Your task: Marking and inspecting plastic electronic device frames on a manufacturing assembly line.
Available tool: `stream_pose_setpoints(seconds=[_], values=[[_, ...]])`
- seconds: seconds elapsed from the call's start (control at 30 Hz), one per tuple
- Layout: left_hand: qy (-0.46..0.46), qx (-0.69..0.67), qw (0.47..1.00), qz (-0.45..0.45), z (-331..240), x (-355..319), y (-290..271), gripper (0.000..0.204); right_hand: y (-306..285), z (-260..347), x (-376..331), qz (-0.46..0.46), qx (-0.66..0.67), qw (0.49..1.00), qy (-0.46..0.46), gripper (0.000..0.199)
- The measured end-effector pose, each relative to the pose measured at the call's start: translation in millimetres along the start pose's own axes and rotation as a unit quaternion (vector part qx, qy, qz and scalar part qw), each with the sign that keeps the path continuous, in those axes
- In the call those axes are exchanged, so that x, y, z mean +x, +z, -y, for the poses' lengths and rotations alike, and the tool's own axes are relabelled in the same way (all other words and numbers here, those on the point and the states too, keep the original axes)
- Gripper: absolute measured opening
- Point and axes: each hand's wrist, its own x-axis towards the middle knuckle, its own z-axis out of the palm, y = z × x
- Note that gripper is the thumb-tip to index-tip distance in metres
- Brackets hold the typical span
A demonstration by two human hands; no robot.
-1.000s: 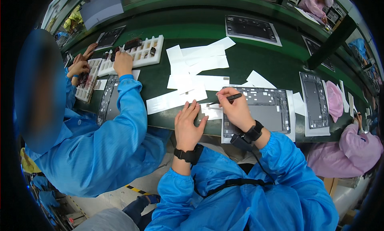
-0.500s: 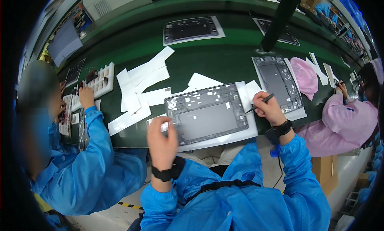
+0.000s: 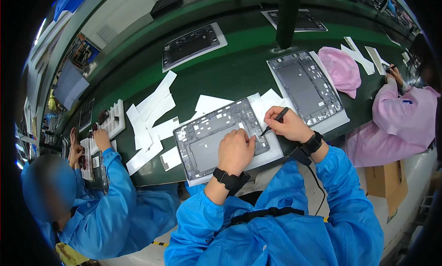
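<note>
A dark grey tablet housing (image 3: 207, 144) with small white patches lies tilted on a white sheet (image 3: 275, 151) at the table's front edge. Over its right half rests my left hand (image 3: 235, 151), fingers curled together and their tips partly hidden. Whatever they may pinch is too small to make out. My right hand (image 3: 292, 126), at the housing's right edge, is closed on a slim black pen-like tool (image 3: 279, 117). The tool's tip points down at the housing's right border, close to my left thumb.
Loose white strips (image 3: 149, 111) lie left of the housing. A second tablet housing (image 3: 306, 88) and a pink cap (image 3: 340, 71) sit to the right. A green post (image 3: 287, 22) rises behind. Co-workers work on both sides, one in a blue sleeve (image 3: 120, 174), another in pink (image 3: 405, 111).
My left hand has moved right, from beside the housing onto its right half. The tool in my right hand has come down over the housing's right border. The whole view has turned somewhat.
</note>
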Motion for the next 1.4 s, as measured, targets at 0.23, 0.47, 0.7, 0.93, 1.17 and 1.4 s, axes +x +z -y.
stream_pose_setpoints(seconds=[0.23, 0.47, 0.7, 0.93, 1.17, 1.4], values=[[-0.019, 0.106, 0.994, -0.015, -9, -1, 10, 0.035, 1, 0, 1, -0.012, -0.032, 0.999, -0.026, 0.01], [-0.036, 0.116, 0.992, -0.041, -15, -1, 15, 0.036, 0, 2, 0, -0.01, -0.036, 0.999, -0.022, 0.011], [-0.042, 0.15, 0.984, -0.082, -21, -5, 26, 0.033, 2, 2, 0, -0.011, -0.035, 0.999, -0.024, 0.011], [-0.057, 0.162, 0.979, -0.11, -26, -9, 31, 0.029, 0, -5, -6, -0.136, 0.121, 0.983, 0.015, 0.011], [-0.072, 0.148, 0.977, -0.132, -27, -12, 33, 0.03, -3, -9, 0, -0.206, 0.183, 0.96, -0.043, 0.009], [-0.042, 0.119, 0.978, -0.164, -14, -22, 13, 0.027, -6, -14, 5, -0.204, 0.214, 0.951, -0.092, 0.013]])
